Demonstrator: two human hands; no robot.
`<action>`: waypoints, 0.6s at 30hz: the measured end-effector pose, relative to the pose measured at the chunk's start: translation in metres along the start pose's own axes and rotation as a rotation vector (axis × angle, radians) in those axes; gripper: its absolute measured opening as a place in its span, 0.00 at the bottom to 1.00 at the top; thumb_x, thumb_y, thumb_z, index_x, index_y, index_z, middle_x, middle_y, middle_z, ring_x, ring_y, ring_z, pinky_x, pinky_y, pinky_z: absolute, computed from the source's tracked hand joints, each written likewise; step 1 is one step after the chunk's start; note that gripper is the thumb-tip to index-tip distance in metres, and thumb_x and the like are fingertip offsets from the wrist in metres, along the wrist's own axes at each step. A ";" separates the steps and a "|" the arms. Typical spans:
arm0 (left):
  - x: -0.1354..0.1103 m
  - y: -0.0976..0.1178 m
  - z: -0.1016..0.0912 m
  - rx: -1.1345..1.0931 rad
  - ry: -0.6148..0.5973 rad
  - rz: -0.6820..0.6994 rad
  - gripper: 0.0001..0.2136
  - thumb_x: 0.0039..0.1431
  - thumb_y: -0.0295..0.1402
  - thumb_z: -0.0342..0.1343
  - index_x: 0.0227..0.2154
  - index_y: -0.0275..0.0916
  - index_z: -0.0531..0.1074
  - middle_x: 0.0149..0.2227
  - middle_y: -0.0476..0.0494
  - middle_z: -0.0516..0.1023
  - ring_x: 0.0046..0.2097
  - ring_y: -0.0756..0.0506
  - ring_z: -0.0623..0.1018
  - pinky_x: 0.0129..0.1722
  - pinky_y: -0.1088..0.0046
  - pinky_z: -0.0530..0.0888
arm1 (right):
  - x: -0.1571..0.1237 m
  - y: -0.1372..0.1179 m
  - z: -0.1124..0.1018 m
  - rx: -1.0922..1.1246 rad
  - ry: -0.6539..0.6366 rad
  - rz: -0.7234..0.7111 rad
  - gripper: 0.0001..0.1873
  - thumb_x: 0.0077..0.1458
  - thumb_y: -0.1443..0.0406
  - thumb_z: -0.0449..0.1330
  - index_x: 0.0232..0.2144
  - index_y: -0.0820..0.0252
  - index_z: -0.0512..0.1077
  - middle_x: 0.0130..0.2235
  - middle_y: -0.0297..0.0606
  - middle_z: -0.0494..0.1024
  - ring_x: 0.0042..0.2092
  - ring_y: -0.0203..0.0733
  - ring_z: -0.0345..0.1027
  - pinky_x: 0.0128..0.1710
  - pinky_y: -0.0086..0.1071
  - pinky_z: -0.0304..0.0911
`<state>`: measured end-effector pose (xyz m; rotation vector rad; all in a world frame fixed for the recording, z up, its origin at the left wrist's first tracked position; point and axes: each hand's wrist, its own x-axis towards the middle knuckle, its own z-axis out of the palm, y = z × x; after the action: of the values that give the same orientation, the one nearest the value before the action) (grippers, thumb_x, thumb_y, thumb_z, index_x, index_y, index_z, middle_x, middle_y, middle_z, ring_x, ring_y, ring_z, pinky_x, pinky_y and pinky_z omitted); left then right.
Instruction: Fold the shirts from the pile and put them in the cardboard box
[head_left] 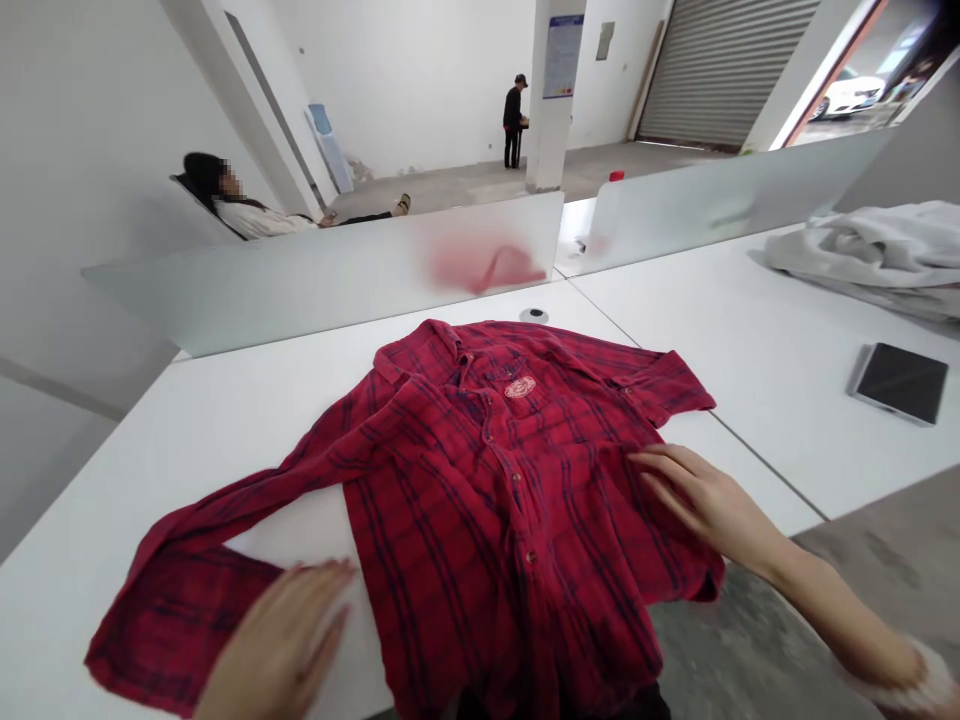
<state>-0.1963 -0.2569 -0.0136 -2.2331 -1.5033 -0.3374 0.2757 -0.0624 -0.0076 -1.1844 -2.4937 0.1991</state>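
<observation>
A red plaid button-up shirt lies spread on the white desk, front side up, collar toward the far edge and lower hem hanging over the near edge. A pale oval patch shows on its chest. My left hand, slightly blurred, is over the cuff end of the sleeve on the left, fingers extended and holding nothing I can see. On the right side of the shirt, my right hand rests with fingers stretched out, fingertips at the fabric. The other sleeve points right, folded near its cuff.
A frosted divider runs along the desk's far edge. At the right are a dark-topped box and a pile of white cloth. A round cable grommet sits behind the shirt. Beyond, one person reclines and another stands.
</observation>
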 end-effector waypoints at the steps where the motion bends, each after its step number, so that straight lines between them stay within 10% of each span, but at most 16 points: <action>1: 0.002 0.029 0.002 0.000 -0.018 0.069 0.17 0.57 0.39 0.50 0.48 0.43 0.71 0.47 0.47 0.78 0.48 0.46 0.77 0.56 0.69 0.67 | -0.014 -0.005 -0.005 0.036 -0.004 0.089 0.17 0.64 0.57 0.44 0.40 0.56 0.71 0.40 0.43 0.77 0.38 0.42 0.73 0.38 0.34 0.68; 7: -0.012 0.137 0.032 -0.022 0.100 -0.077 0.22 0.55 0.40 0.54 0.51 0.36 0.70 0.49 0.36 0.76 0.64 0.40 0.58 0.65 0.59 0.49 | -0.078 -0.013 0.006 0.078 -0.064 0.490 0.20 0.58 0.46 0.48 0.32 0.54 0.63 0.21 0.32 0.71 0.20 0.41 0.67 0.20 0.32 0.57; 12: -0.024 0.142 0.029 -0.124 0.079 -0.175 0.26 0.55 0.22 0.47 0.58 0.40 0.62 0.52 0.40 0.75 0.65 0.46 0.57 0.64 0.66 0.52 | -0.082 -0.028 0.018 0.143 0.029 0.472 0.19 0.59 0.47 0.47 0.27 0.54 0.60 0.26 0.36 0.71 0.25 0.41 0.66 0.25 0.33 0.60; 18: -0.036 0.128 -0.014 -0.242 0.128 -0.221 0.18 0.54 0.22 0.48 0.48 0.38 0.69 0.49 0.40 0.76 0.59 0.46 0.66 0.63 0.66 0.57 | -0.087 -0.035 -0.020 0.540 0.147 0.578 0.16 0.57 0.50 0.53 0.29 0.54 0.58 0.23 0.29 0.66 0.23 0.35 0.61 0.22 0.27 0.58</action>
<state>-0.0917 -0.3339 -0.0433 -2.1750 -1.7204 -0.7528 0.3082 -0.1526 -0.0028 -1.5525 -1.7419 0.8384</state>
